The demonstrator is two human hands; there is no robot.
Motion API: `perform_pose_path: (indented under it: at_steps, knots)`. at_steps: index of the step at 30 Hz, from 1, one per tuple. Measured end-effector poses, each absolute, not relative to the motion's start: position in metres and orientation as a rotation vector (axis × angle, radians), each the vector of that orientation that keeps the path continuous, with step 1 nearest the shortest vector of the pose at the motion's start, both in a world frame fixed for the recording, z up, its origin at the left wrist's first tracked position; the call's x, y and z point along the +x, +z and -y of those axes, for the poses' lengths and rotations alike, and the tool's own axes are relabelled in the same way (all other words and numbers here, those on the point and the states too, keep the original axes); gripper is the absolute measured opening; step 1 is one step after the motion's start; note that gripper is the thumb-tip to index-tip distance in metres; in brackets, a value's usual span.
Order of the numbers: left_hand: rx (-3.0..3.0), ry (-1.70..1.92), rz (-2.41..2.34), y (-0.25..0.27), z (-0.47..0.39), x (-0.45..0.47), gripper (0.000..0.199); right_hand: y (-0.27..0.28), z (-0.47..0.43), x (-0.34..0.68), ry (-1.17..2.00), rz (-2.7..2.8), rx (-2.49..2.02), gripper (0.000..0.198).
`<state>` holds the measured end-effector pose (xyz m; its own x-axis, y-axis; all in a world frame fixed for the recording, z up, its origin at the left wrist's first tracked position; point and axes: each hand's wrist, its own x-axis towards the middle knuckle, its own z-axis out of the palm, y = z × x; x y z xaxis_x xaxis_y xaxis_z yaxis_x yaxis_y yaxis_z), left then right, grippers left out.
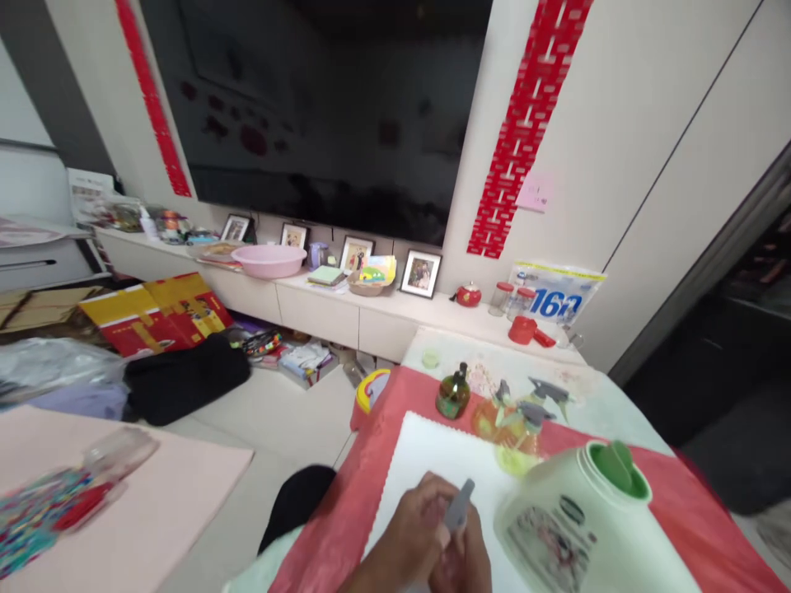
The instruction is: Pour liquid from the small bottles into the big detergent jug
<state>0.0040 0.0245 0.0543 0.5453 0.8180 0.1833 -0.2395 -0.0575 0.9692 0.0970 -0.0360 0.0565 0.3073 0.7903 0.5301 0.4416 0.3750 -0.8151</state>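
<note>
Head camera view, and closest to me are two bare hands working together over a white mat (426,445) with a scalloped edge. The left hand (411,527) is curled, thumb and fingers pinching the lower end of a grey tapered piece (458,504), which points up and away. The right hand (473,552) sits close against it, partly covered; I can't tell what its fingers grip. Just to their right stands a big pale green jug (568,531), a green cap (618,469) tilted in its mouth. Past the mat, on red cloth (376,461), I see grey-headed spray bottles (535,413) and a dark green pump bottle (453,398). Farther off, a long white cabinet (383,319) carries a red teapot (468,295) and a pink basin (270,261), below a large black television (321,107).
</note>
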Motion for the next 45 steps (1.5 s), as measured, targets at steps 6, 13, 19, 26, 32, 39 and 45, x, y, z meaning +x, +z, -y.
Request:
perform_pose_path:
  at_steps: [6, 13, 19, 26, 32, 39, 45]
  knots:
    - [1.221, 0.998, -0.528, 0.064, -0.025, 0.010, 0.032, 0.033, 0.040, 0.106, 0.420, 1.265, -1.425, 0.045]
    - [1.162, 0.909, -0.578, 0.083, -0.025, 0.000, 0.050, 0.034, 0.041, 0.107, 0.357, 1.269, -1.529, 0.036]
    - [1.177, 0.849, -0.632, 0.084, -0.022, 0.001, 0.050, 0.037, 0.042, 0.106, 0.353, 1.286, -1.531, 0.031]
    - [1.128, 0.895, -0.666, 0.083, -0.019, -0.001, 0.045, 0.058, 0.046, 0.119, 0.517, 1.406, -1.413, 0.041]
    - [1.023, 0.908, -0.569, 0.073, -0.015, 0.002, 0.045, 0.084, 0.051, 0.134, 0.620, 1.350, -1.353, 0.035]
    - [1.152, 0.986, -0.647, 0.036, -0.019, -0.007, 0.056, 0.084, 0.035, 0.135, 0.619, 1.147, -1.414, 0.033]
    - [1.531, 0.761, -0.819, 0.011, -0.017, -0.010, 0.125, 0.080, 0.008, 0.142, 0.710, 0.992, -1.372, 0.039]
